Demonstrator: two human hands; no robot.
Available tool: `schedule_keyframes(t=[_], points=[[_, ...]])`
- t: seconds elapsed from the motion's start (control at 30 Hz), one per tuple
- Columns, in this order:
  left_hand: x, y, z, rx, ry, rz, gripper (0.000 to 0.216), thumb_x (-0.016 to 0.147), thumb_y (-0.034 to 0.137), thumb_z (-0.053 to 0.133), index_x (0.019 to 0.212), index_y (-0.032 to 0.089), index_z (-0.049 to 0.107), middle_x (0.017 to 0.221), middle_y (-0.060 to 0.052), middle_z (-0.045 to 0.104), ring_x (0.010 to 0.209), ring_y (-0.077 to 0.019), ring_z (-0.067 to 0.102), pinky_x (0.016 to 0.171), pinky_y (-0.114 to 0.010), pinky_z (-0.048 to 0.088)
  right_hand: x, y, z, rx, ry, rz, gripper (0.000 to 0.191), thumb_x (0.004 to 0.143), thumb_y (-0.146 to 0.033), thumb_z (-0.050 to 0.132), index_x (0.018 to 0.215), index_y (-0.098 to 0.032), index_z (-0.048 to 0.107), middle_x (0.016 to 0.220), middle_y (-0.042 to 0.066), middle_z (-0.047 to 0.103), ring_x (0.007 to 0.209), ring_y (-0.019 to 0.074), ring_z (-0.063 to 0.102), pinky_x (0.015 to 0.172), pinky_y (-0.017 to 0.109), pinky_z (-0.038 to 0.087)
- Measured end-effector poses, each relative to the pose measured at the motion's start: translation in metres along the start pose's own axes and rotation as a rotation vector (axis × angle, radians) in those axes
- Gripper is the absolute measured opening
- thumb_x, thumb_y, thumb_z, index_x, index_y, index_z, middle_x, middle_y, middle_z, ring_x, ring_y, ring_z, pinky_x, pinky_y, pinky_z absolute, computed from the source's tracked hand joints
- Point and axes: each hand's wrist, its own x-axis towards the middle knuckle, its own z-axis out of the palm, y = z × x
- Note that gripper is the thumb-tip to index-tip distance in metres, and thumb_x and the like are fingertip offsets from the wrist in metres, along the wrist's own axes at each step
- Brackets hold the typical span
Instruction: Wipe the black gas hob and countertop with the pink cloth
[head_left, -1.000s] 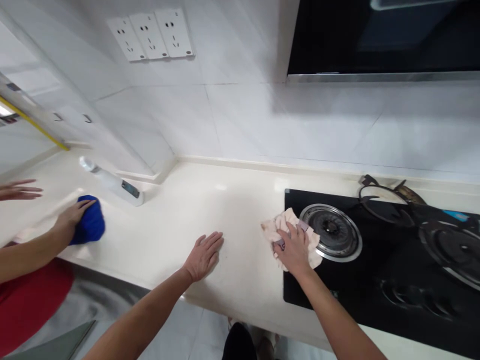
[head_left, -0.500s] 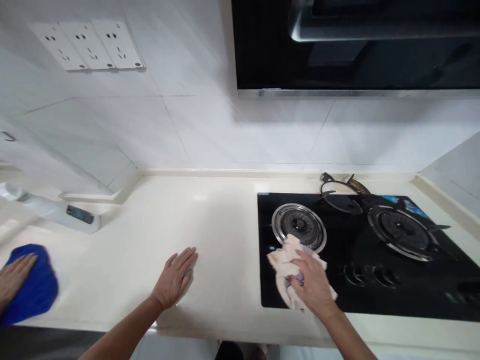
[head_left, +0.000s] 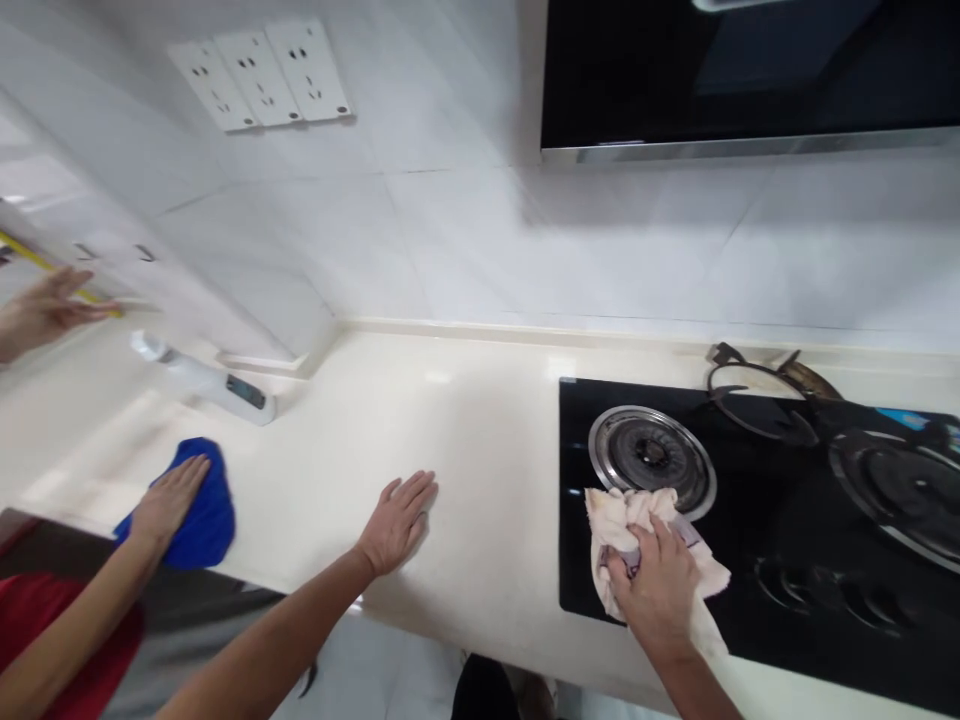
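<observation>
Right hand [head_left: 652,585] is curled, fingers closed over a crumpled off-white cloth [head_left: 637,550], pressing it onto a black glass gas hob [head_left: 660,590] at lower right of the frame; the cloth lies just below a stainless burner [head_left: 651,452], touching its lower rim. Left hand [head_left: 397,522] is open, palm down, fingers spread, flat on a cream countertop [head_left: 480,430] near center, holding nothing. A loose iron pan support [head_left: 757,402] sits at the hob's rear edge, upper right of the burner; a second burner [head_left: 900,490] is cut off at the right edge, with dark control knobs [head_left: 821,590] below it. At left, a co-worker's hand [head_left: 169,500] lies open on a blue cloth [head_left: 206,515] on the counter, while that person's other hand [head_left: 45,312] is raised, open, at far left. A red garment [head_left: 67,625] shows at lower left. A white cylindrical device [head_left: 202,385] lies on the counter by the wall. A triple wall socket panel [head_left: 259,75] is at upper left; a black range hood [head_left: 735,70] is at upper right.
</observation>
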Motion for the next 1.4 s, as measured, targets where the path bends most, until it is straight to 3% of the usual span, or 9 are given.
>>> schedule_keyframes(t=[0.2,0.37,0.53,0.67,0.8,0.93,1.1,1.27,1.4], points=[[0.0,0.005,-0.007,-0.009,-0.06,-0.039,0.058,0.099,0.02,0.042,0.157,0.023,0.046,0.164,-0.009,0.045,0.152,-0.0257,0.041,0.123,-0.05,0.028,0.003,-0.062,0.009,0.218,-0.207,-0.1,0.032,0.085,-0.032,0.063,0.115,-0.022,0.061,0.143,0.017,0.053,0.137,0.0434,0.039,0.112,0.065,0.033],[0.001,0.005,-0.007,-0.018,-0.054,-0.046,0.056,0.101,0.021,0.04,0.156,0.023,0.048,0.163,-0.009,0.046,0.152,-0.025,0.04,0.124,-0.049,0.027,0.001,-0.134,0.014,0.384,-0.391,-0.261,0.042,0.08,-0.028,0.068,0.122,-0.021,0.063,0.151,0.018,0.05,0.145,0.0433,0.031,0.12,0.067,0.022],[0.002,0.005,-0.008,-0.02,-0.053,-0.053,0.055,0.101,0.022,0.041,0.156,0.024,0.048,0.162,-0.009,0.047,0.151,-0.0251,0.042,0.123,-0.049,0.028,-0.002,-0.178,0.014,0.571,-0.515,-0.443,0.054,0.081,-0.037,0.071,0.132,-0.022,0.061,0.158,0.014,0.046,0.152,0.038,0.028,0.124,0.062,0.022],[0.001,0.005,-0.008,-0.023,-0.048,-0.044,0.053,0.103,0.025,0.038,0.155,0.023,0.049,0.162,-0.01,0.048,0.152,-0.0242,0.041,0.123,-0.048,0.028,0.005,-0.127,0.009,0.55,-0.342,-0.348,0.035,0.095,-0.036,0.054,0.127,-0.027,0.065,0.145,0.008,0.06,0.135,0.0232,0.053,0.112,0.041,0.045],[0.002,0.004,-0.007,-0.059,-0.057,-0.057,0.052,0.103,0.026,0.037,0.153,0.021,0.051,0.161,-0.011,0.049,0.151,-0.025,0.041,0.123,-0.049,0.028,0.007,-0.02,-0.011,0.38,-0.134,-0.092,0.032,0.101,-0.035,0.043,0.11,-0.02,0.07,0.13,0.017,0.065,0.132,0.0335,0.055,0.111,0.059,0.042],[0.012,0.015,-0.01,-0.199,0.001,-0.183,0.054,0.101,0.024,0.037,0.153,0.024,0.051,0.154,-0.011,0.057,0.146,-0.0266,0.048,0.12,-0.052,0.034,-0.009,0.046,-0.023,0.107,-0.053,0.053,0.043,0.102,-0.04,0.04,0.125,-0.015,0.065,0.143,0.022,0.058,0.142,0.04,0.046,0.114,0.066,0.035],[0.019,0.079,-0.015,-0.255,0.071,-0.238,0.063,0.102,0.037,0.043,0.163,0.024,0.034,0.167,-0.014,0.037,0.153,-0.0331,0.035,0.117,-0.052,0.038,-0.023,0.045,-0.015,-0.096,-0.037,0.093,0.05,0.102,-0.041,0.037,0.141,-0.018,0.058,0.152,0.018,0.055,0.148,0.0383,0.042,0.117,0.065,0.031],[0.018,0.168,-0.005,-0.291,-0.106,-0.21,0.092,0.079,0.07,0.071,0.159,0.035,0.042,0.168,-0.016,0.033,0.152,-0.0547,0.02,0.108,-0.075,0.032,-0.022,0.043,-0.011,-0.115,-0.032,0.1,0.051,0.101,-0.04,0.038,0.14,-0.017,0.061,0.151,0.018,0.057,0.147,0.0371,0.044,0.117,0.061,0.032],[0.052,0.206,-0.002,-0.324,-0.149,-0.196,0.09,0.078,0.071,0.071,0.157,0.038,0.044,0.169,-0.014,0.032,0.153,-0.0536,0.02,0.11,-0.075,0.028,-0.025,0.049,-0.009,-0.123,-0.02,0.1,0.053,0.101,-0.042,0.035,0.136,-0.016,0.063,0.151,0.017,0.057,0.147,0.0352,0.045,0.119,0.059,0.031]])
